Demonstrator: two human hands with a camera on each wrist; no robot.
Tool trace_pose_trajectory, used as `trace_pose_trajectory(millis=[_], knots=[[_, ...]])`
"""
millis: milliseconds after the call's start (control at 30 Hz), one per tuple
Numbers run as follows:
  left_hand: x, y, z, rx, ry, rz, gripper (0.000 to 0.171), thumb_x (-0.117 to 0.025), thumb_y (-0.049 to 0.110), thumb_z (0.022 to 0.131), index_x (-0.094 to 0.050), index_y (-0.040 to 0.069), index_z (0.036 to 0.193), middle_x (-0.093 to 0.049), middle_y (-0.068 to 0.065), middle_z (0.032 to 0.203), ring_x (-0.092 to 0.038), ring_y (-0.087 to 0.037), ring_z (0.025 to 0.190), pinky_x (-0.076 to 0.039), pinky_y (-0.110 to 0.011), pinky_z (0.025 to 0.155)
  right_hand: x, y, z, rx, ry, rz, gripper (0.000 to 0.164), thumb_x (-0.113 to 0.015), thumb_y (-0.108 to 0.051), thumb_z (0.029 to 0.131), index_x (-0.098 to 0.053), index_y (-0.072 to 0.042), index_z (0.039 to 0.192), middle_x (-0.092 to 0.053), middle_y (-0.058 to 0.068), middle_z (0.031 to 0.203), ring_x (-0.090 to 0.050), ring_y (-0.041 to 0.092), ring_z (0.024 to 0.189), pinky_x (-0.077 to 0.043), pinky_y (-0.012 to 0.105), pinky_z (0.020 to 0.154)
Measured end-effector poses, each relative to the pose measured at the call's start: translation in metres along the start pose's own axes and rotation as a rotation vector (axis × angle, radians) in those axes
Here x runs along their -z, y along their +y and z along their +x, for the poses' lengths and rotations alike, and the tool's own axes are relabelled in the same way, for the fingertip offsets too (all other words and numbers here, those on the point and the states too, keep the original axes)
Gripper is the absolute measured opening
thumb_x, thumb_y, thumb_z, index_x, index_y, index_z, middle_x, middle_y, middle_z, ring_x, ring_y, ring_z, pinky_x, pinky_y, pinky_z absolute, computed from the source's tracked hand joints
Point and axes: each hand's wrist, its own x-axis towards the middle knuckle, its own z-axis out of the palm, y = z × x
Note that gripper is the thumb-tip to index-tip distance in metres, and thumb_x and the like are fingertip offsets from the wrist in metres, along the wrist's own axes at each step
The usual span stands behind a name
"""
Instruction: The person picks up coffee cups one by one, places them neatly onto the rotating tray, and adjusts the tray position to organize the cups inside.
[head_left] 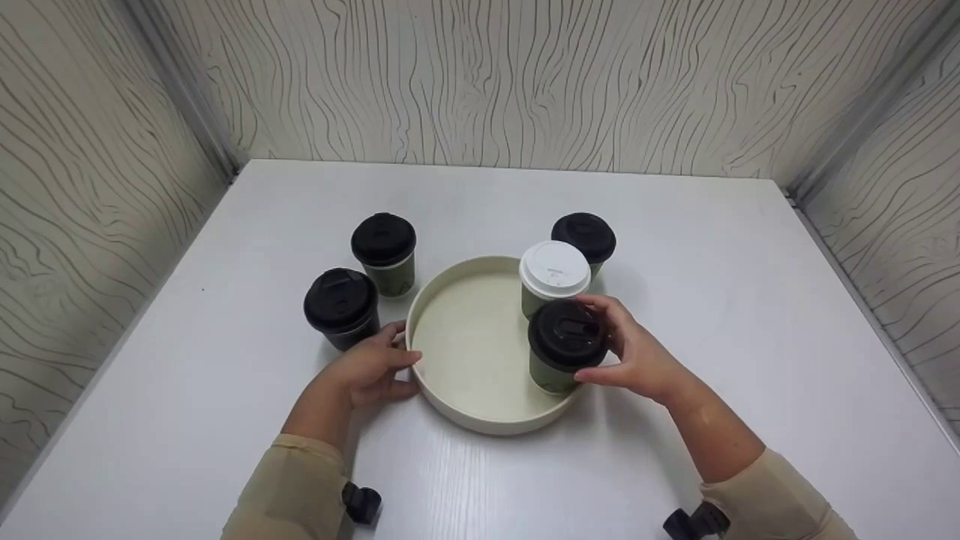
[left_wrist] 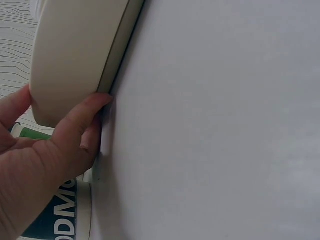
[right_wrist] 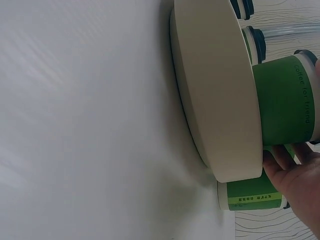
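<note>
A round cream tray lies on the table between the hands. My left hand grips its left side, thumb at the wall; in the left wrist view the fingers of that hand hold the tray wall. At the tray's right side, my right hand holds a green paper coffee cup with a black lid. The right wrist view shows this upright cup rising above the tray wall, the right hand around it. Behind it stands a white-lidded cup, partly hidden.
Outside the tray at back right is another black-lidded cup. Left of the tray stand a green black-lidded cup and a darker one, close to the left hand. Patterned panels enclose the white table.
</note>
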Motion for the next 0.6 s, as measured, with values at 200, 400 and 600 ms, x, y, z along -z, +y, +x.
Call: trace_pose_trajectory(millis=[200, 400, 600], knots=[[-0.002, 0.000, 0.001, 0.004, 0.002, -0.007, 0.069, -0.051, 0.000, 0.088, -0.014, 0.015, 0.144, -0.028, -0.012, 0.144, -0.054, -0.021, 0.100, -0.047, -0.037, 0.074, 0.000, 0.000, -0.001, 0.021, -0.004, 0.001, 0.088, -0.080, 0.001, 0.063, -0.030, -0.008, 0.136, -0.043, 0.010, 0.129, -0.045, 0.016, 0.115, -0.037, 0.020, 0.094], [-0.001, 0.000, 0.002, -0.004, -0.015, -0.009, 0.069, -0.050, 0.000, 0.089, -0.013, 0.014, 0.144, -0.028, -0.015, 0.142, -0.054, -0.021, 0.098, -0.047, -0.038, 0.075, 0.004, 0.000, -0.001, 0.027, -0.009, -0.016, 0.090, -0.080, 0.001, 0.063, -0.029, -0.008, 0.136, -0.043, 0.011, 0.129, -0.046, 0.018, 0.113, -0.040, 0.023, 0.091], [0.000, -0.001, 0.002, -0.011, -0.034, 0.000, 0.068, -0.049, 0.000, 0.089, -0.012, 0.014, 0.144, -0.026, -0.016, 0.142, -0.054, -0.022, 0.099, -0.047, -0.038, 0.075, 0.016, -0.002, -0.002, 0.037, -0.012, -0.021, 0.086, -0.077, 0.004, 0.066, -0.029, -0.005, 0.136, -0.043, 0.016, 0.128, -0.047, 0.025, 0.112, -0.043, 0.027, 0.090]])
